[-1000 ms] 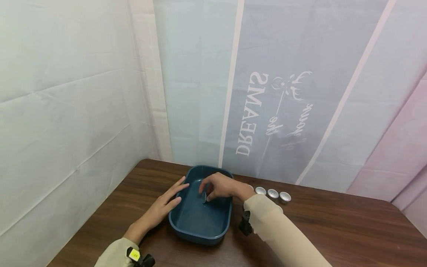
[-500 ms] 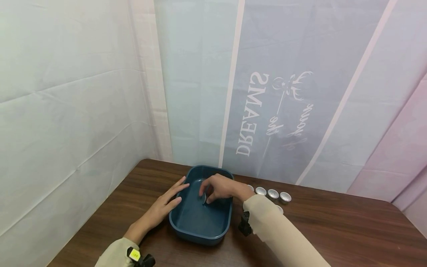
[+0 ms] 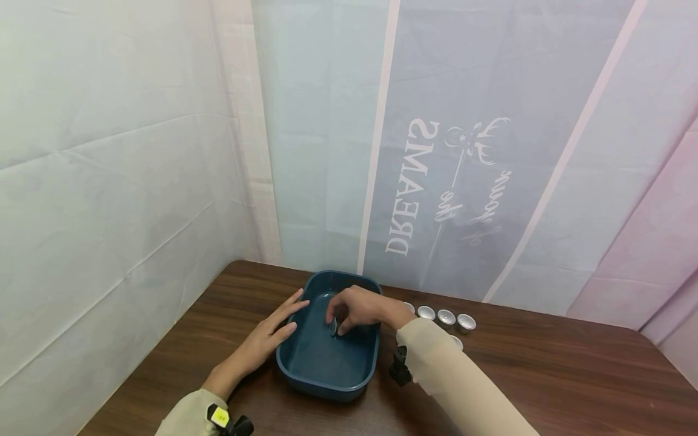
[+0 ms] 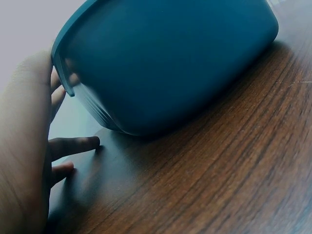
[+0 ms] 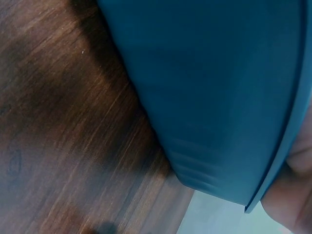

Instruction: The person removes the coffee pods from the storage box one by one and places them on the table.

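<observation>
A deep blue rectangular plastic bin [image 3: 328, 384] stands on the table. My left hand [image 3: 262, 342] lies along its left rim with fingers straight and spread; in the left wrist view two fingertips reach down beside the bin's outer wall. My right hand [image 3: 357, 306] reaches over the right rim into the bin. Between its thumb and fingers it pinches a small round silvery capsule [image 3: 333, 327], held on edge close over the bin's floor. In the right wrist view the bin's wall [image 5: 209, 97] covers most of that hand, and the capsule is hidden.
Right of the bin, several similar silvery capsules [image 3: 446, 317] stand in a row near the back of the dark wooden table [image 3: 545, 363]. Another capsule [image 3: 455, 343] shows partly behind the right sleeve. A printed cloth [image 3: 463, 151] hangs behind the table.
My right hand has sunk very slightly, and the pinched capsule has come a little lower in the bin. The left hand and the bin have stayed where they were.
</observation>
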A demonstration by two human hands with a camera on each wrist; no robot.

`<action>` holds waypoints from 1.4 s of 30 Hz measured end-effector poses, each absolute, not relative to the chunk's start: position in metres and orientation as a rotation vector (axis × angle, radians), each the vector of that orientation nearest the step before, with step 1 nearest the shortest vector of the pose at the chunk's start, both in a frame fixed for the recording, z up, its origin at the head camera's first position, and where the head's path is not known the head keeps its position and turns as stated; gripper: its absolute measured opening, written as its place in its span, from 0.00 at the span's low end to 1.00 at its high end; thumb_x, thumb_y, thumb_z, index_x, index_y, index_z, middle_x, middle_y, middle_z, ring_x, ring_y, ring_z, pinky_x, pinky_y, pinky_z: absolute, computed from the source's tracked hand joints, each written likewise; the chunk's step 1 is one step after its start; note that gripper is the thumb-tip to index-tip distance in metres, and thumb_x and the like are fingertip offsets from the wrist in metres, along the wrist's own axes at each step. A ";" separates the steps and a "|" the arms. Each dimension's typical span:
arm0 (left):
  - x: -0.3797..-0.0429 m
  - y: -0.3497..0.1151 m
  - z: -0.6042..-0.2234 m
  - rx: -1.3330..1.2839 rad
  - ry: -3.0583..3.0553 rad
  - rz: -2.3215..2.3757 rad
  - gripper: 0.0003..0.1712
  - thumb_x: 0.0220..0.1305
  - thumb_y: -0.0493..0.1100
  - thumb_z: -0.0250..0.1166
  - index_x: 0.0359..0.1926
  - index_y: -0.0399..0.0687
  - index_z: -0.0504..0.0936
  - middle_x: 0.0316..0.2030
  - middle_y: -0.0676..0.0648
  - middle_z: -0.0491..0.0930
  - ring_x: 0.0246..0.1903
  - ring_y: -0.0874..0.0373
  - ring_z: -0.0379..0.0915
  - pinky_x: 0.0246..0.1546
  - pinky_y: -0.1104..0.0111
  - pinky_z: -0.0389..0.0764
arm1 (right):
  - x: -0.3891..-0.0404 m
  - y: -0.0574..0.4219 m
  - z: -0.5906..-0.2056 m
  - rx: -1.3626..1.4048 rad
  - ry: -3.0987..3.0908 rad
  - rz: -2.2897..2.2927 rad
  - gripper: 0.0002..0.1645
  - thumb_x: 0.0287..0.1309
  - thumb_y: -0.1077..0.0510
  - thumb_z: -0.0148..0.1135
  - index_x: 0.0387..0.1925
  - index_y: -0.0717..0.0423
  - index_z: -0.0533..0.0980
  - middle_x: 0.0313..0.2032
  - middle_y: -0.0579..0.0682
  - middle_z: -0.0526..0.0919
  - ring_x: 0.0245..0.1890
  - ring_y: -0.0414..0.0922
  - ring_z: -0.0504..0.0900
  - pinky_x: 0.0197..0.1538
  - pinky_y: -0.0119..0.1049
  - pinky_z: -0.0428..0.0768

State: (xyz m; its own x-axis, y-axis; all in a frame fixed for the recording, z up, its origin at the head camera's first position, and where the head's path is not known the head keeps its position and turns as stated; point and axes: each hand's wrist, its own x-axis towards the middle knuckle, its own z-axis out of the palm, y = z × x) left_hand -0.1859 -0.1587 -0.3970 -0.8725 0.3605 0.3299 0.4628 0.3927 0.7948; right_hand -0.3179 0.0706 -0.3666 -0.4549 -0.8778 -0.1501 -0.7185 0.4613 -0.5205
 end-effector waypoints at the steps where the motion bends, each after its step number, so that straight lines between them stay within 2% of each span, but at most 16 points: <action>1: -0.186 -0.159 -0.397 -0.753 -2.534 -1.498 0.26 0.74 0.36 0.47 0.70 0.45 0.61 0.73 0.38 0.47 0.70 0.38 0.43 0.59 0.37 0.53 | -0.318 0.071 -0.366 -1.340 2.314 -0.545 0.14 0.48 0.60 0.74 0.38 0.44 0.82 0.35 0.35 0.82 0.34 0.32 0.80 0.39 0.28 0.77; 10: -0.188 -0.158 -0.400 -0.767 -2.529 -1.510 0.26 0.73 0.34 0.47 0.70 0.45 0.61 0.73 0.38 0.46 0.70 0.38 0.43 0.59 0.37 0.53 | -0.316 0.073 -0.365 -1.328 2.305 -0.551 0.14 0.48 0.61 0.74 0.37 0.44 0.82 0.35 0.35 0.82 0.34 0.32 0.80 0.39 0.28 0.77; 21: -0.187 -0.156 -0.399 -0.766 -2.528 -1.499 0.25 0.74 0.38 0.48 0.70 0.45 0.62 0.73 0.38 0.47 0.70 0.38 0.43 0.59 0.37 0.53 | -0.314 0.076 -0.362 -1.415 2.318 -0.572 0.14 0.47 0.60 0.75 0.36 0.44 0.82 0.34 0.34 0.81 0.34 0.33 0.81 0.37 0.26 0.77; 28: -0.188 -0.158 -0.404 -0.773 -2.511 -1.480 0.26 0.72 0.34 0.48 0.69 0.39 0.62 0.73 0.38 0.48 0.69 0.37 0.44 0.58 0.35 0.54 | -0.312 0.081 -0.351 -1.422 2.283 -0.707 0.14 0.50 0.59 0.73 0.40 0.44 0.81 0.35 0.37 0.82 0.37 0.34 0.81 0.38 0.28 0.79; 35: -0.201 -0.168 -0.430 -0.755 -2.505 -1.457 0.27 0.73 0.35 0.48 0.71 0.51 0.61 0.74 0.48 0.47 0.71 0.45 0.43 0.59 0.37 0.53 | -0.310 0.092 -0.339 -1.407 2.238 -0.883 0.16 0.51 0.60 0.72 0.43 0.46 0.81 0.39 0.38 0.83 0.41 0.37 0.81 0.42 0.31 0.79; 42: -0.205 -0.170 -0.433 -0.768 -2.492 -1.453 0.28 0.73 0.35 0.49 0.71 0.49 0.61 0.74 0.48 0.47 0.71 0.45 0.44 0.58 0.36 0.54 | -0.307 0.111 -0.334 -1.362 2.228 -1.111 0.18 0.52 0.59 0.72 0.46 0.47 0.82 0.44 0.39 0.82 0.43 0.41 0.82 0.47 0.34 0.79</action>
State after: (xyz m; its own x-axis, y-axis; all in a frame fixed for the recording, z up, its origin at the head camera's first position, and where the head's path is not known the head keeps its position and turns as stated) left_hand -0.2047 -0.1699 -0.4332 -0.8562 0.3508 0.3793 0.5029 0.3974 0.7676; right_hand -0.3072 0.1107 -0.3344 -0.5040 -0.8535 0.1325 -0.6191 0.2500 -0.7444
